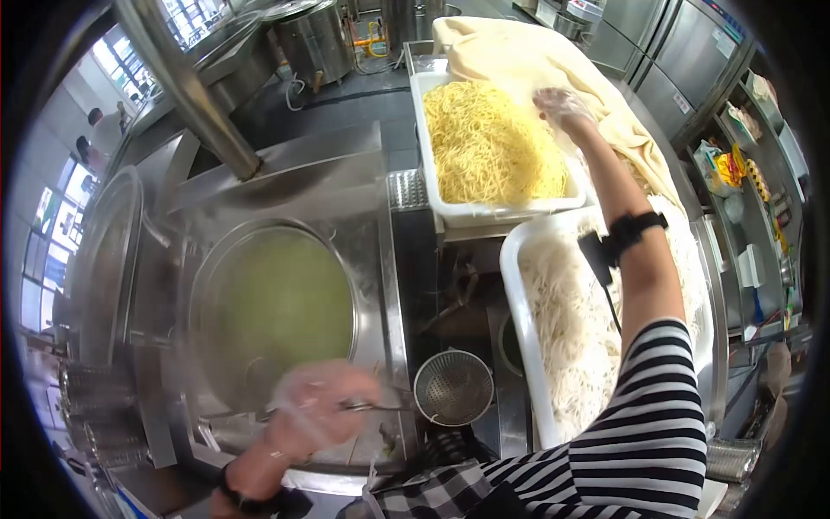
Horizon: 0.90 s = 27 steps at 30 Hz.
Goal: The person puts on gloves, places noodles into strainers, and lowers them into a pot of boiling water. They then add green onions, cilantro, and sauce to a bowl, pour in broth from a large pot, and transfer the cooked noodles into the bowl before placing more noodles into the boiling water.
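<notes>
My left hand point(324, 406), in a clear glove, is wrapped round the thin handle of a metal strainer point(454, 387) at the lower middle. Greenish liquid fills a large round pot point(285, 294) just beyond that hand. My right hand point(564, 108), also gloved, reaches to the right edge of a white tub of yellow noodles point(493, 147), beside a cream cloth point(510, 48). Its fingers look bent, and whether they hold anything is too blurred to tell. Under my right forearm lies a white tub of pale noodles point(566, 329).
A metal pole point(194, 95) rises at the upper left, near large steel pots point(311, 43). Shelves point(761, 199) with packages line the right side. Two people point(104, 134) are far off at the left. A stack of metal strainers point(95, 389) sits at the lower left.
</notes>
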Each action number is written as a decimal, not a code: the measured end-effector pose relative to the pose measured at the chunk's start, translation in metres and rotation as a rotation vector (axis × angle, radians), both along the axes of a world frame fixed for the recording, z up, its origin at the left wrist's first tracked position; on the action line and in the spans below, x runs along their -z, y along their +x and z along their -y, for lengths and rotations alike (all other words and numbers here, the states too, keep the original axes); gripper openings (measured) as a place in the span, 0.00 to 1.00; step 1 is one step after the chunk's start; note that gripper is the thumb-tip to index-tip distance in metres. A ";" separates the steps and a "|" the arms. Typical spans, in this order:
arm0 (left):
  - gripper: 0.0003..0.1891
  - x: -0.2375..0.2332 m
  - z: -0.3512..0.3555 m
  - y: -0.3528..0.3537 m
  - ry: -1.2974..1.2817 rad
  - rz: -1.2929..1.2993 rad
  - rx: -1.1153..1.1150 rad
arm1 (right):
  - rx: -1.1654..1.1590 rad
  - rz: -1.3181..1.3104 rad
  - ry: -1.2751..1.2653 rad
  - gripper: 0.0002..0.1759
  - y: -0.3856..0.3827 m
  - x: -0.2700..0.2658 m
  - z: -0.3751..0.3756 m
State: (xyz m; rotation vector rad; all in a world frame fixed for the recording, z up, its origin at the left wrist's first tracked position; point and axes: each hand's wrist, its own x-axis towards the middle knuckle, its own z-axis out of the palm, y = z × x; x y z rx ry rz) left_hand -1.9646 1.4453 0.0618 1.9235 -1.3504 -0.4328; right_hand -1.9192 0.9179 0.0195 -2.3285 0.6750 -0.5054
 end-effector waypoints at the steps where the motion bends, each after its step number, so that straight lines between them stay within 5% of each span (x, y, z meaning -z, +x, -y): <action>1: 0.08 -0.017 -0.003 0.006 0.119 0.042 -0.048 | -0.041 -0.002 -0.152 0.18 0.016 0.010 0.028; 3: 0.09 -0.042 -0.004 0.015 0.193 0.280 -0.159 | -0.064 -0.340 -0.583 0.17 0.045 -0.007 0.021; 5: 0.07 -0.058 0.000 0.016 0.123 0.337 -0.360 | -0.045 -0.277 -0.434 0.16 0.071 0.004 0.026; 11: 0.08 -0.083 -0.006 0.027 -0.041 0.266 -0.658 | -0.101 -0.356 -0.583 0.13 0.143 0.052 0.045; 17: 0.11 -0.087 -0.036 0.040 -0.084 0.522 -0.766 | 0.075 -0.403 -0.683 0.13 0.145 0.081 0.018; 23: 0.12 -0.095 -0.062 0.061 -0.066 0.768 -0.797 | -0.095 -0.518 -0.433 0.18 0.119 0.008 0.050; 25: 0.13 -0.099 -0.058 0.061 -0.166 0.609 -0.855 | -0.061 0.025 0.063 0.13 0.094 -0.028 0.035; 27: 0.13 -0.102 -0.074 0.064 -0.160 0.573 -0.792 | -0.137 0.002 0.079 0.15 0.088 -0.025 0.056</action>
